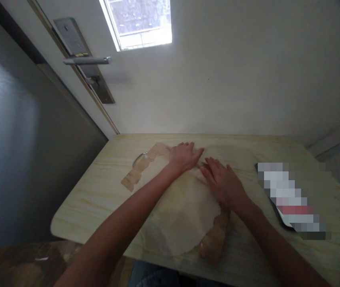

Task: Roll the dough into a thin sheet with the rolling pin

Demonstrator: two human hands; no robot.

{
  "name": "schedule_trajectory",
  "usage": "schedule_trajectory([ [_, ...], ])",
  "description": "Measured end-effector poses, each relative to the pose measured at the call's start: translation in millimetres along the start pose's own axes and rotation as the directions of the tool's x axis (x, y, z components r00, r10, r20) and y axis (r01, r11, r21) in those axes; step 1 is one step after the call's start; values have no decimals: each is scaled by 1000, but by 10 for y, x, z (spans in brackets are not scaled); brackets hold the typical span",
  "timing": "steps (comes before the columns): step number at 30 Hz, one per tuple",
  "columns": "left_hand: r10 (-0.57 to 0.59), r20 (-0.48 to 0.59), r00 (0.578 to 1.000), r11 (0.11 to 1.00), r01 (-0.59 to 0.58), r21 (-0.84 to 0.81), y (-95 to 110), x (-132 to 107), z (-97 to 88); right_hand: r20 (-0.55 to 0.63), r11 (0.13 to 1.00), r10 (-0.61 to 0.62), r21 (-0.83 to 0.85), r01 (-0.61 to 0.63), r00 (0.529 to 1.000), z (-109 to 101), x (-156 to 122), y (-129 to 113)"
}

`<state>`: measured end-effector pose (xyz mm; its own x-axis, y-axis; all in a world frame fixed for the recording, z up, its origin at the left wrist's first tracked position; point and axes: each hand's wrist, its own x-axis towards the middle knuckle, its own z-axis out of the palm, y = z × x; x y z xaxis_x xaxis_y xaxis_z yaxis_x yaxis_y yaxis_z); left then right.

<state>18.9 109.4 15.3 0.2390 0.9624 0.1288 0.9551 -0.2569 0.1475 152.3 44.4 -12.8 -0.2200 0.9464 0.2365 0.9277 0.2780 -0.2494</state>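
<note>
A thin, wide sheet of pale dough (pixel 178 211) lies spread over a wooden cutting board (pixel 134 175) on a light wood-grain table (pixel 98 195). My left hand (pixel 184 156) rests flat on the far edge of the dough, fingers stretched out and pointing right. Just right of it, my right hand (pixel 222 181) also lies flat on the dough, fingers spread and pointing up-left. Neither hand holds anything. The board has a metal handle (pixel 139 158) at its far left end, and the dough hangs over the board's sides.
A dark tray-like object (pixel 289 199), partly blurred out, sits on the table's right side. Behind the table is a white wall with a small window (pixel 140 22). A door with a metal lever handle (pixel 88 60) stands at the left. The table's near edge is close to my body.
</note>
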Motion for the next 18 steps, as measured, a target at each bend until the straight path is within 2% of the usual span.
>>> schedule_trajectory([
  [6, -91, 60, 994, 995, 93, -34, 61, 195, 22, 10, 997, -17, 70, 16, 1000, 2, 122, 130],
  [11, -114, 30, 993, 992, 115, -47, 96, 288, 57, 48, 997, 16, 77, -20, 999, -31, 184, 171],
  [15, -88, 29, 996, 996, 88, 10, 92, 239, 40, -43, 999, -17, 42, 19, 999, 0, 136, 118],
  [18, -68, 48, 997, 995, 65, 73, 70, 153, 12, -108, 1000, -3, 12, 4, 994, 32, 70, 53],
])
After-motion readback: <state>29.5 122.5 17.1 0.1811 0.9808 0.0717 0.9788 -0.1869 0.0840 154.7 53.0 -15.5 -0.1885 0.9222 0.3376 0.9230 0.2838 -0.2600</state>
